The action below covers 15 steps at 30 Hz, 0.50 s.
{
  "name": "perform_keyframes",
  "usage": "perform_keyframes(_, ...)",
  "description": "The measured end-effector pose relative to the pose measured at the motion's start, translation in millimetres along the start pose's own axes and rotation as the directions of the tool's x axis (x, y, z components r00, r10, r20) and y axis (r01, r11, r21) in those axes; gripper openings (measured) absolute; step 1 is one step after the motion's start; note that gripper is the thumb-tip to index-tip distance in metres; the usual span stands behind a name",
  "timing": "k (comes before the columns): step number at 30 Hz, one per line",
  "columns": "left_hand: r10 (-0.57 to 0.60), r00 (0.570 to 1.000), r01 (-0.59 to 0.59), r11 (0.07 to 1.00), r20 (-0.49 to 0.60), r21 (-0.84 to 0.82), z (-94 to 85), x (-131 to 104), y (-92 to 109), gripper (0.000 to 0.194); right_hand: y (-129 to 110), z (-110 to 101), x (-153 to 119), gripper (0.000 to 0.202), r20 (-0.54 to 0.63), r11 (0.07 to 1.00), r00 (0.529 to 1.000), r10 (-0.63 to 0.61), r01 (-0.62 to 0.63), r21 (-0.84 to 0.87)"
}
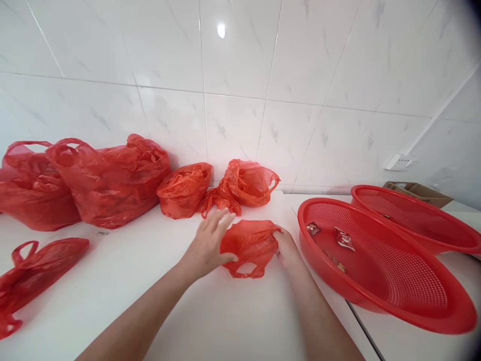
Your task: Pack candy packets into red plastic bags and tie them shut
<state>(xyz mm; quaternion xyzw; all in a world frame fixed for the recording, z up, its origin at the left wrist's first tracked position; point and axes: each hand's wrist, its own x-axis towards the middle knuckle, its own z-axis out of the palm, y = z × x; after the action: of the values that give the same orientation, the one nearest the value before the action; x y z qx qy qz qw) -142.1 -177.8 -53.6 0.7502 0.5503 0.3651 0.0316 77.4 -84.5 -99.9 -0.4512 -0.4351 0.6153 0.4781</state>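
In front of me a thin red plastic bag (250, 243) stands on the white table, with a handle loop hanging toward me. My right hand (285, 246) pinches the bag's right edge between thumb and fingers. At the other side is my left hand (211, 243), its fingers spread and its thumb close against the bag's left edge. Whether that thumb touches the plastic I cannot tell. The bag's inside is mostly hidden by its folds.
Several filled red bags (112, 175) line the wall at the left, and a flatter red bag (48, 265) lies nearer. Another open red bag (251, 183) sits behind. To the right, a red basket (376, 296) holds a few small packets (344, 239); a second basket (417, 210) and a cardboard box (424, 193) stand beyond.
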Motion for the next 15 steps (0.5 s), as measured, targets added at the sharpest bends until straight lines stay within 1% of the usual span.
perform_keyframes(1, -0.044, 0.998, 0.045, 0.999, 0.054, -0.021, 4.0, 3.7, 4.5, 0.078, -2.5, 1.0, -2.4, 0.020, 0.035, 1.000, 0.999, -0.006, 0.007, -0.014)
perform_keyframes(2, -0.111, 0.990, 0.116, 0.992, 0.091, -0.055, 8.5, 7.7, 6.6, 0.064, -5.1, 1.8, -4.9, 0.023, 0.040, 0.998, 0.999, -0.032, 0.034, -0.046)
perform_keyframes(3, -0.177, 0.978, 0.187, 0.979, 0.115, -0.084, 13.2, 11.7, 6.5, 0.046, -7.9, 2.5, -7.5, 0.027, -0.001, 0.991, 0.997, -0.082, 0.082, -0.101)
perform_keyframes(4, -0.235, 0.965, 0.248, 0.962, 0.116, -0.115, 17.5, 15.4, 4.6, 0.029, -10.9, 3.4, -10.5, 0.033, -0.085, 0.973, 0.983, -0.164, 0.147, -0.180)
perform_keyframes(5, -0.289, 0.953, 0.300, 0.942, 0.092, -0.153, 21.2, 18.4, 1.6, 0.022, -14.1, 4.6, -14.3, 0.038, -0.188, 0.936, 0.943, -0.273, 0.216, -0.277)
perform_keyframes(6, -0.338, 0.940, 0.341, 0.918, 0.051, -0.204, 24.3, 20.7, -1.9, 0.023, -17.3, 6.4, -19.1, 0.041, -0.282, 0.881, 0.873, -0.398, 0.278, -0.383)
perform_keyframes(7, -0.388, 0.922, 0.375, 0.888, 0.006, -0.267, 26.8, 22.0, -5.4, 0.024, -20.3, 9.0, -25.0, 0.042, -0.336, 0.811, 0.786, -0.519, 0.330, -0.482)
perform_keyframes(8, -0.445, 0.895, 0.410, 0.844, -0.027, -0.345, 29.0, 22.5, -8.2, 0.025, -22.7, 12.5, -31.7, 0.038, -0.337, 0.733, 0.705, -0.623, 0.378, -0.565)
perform_keyframes(9, -0.498, 0.866, 0.436, 0.792, -0.040, -0.428, 31.2, 22.3, -10.2, 0.025, -24.3, 16.9, -39.1, 0.031, -0.289, 0.649, 0.644, -0.708, 0.433, -0.626)
perform_keyframes(10, -0.538, 0.843, 0.451, 0.733, -0.028, -0.509, 33.4, 21.7, -11.0, 0.025, -24.6, 22.2, -46.4, 0.024, -0.204, 0.560, 0.600, -0.774, 0.497, -0.662)
perform_keyframes(11, -0.556, 0.831, 0.457, 0.671, 0.010, -0.584, 36.0, 20.9, -10.8, 0.025, -23.6, 28.1, -53.3, 0.018, -0.097, 0.473, 0.566, -0.819, 0.569, -0.673)
perform_keyframes(13, -0.557, 0.822, 0.451, 0.511, 0.118, -0.732, 42.0, 19.1, -7.2, 0.024, -17.1, 40.7, -63.1, 0.016, 0.127, 0.333, 0.515, -0.848, 0.704, -0.627)
perform_keyframes(14, -0.545, 0.821, 0.445, 0.419, 0.173, -0.791, 45.3, 18.4, -4.4, 0.023, -12.1, 46.6, -65.2, 0.019, 0.221, 0.293, 0.499, -0.838, 0.752, -0.590)
perform_keyframes(15, -0.531, 0.818, 0.442, 0.334, 0.221, -0.833, 48.6, 17.9, -1.4, 0.022, -6.3, 51.6, -65.2, 0.023, 0.290, 0.274, 0.497, -0.818, 0.780, -0.562)
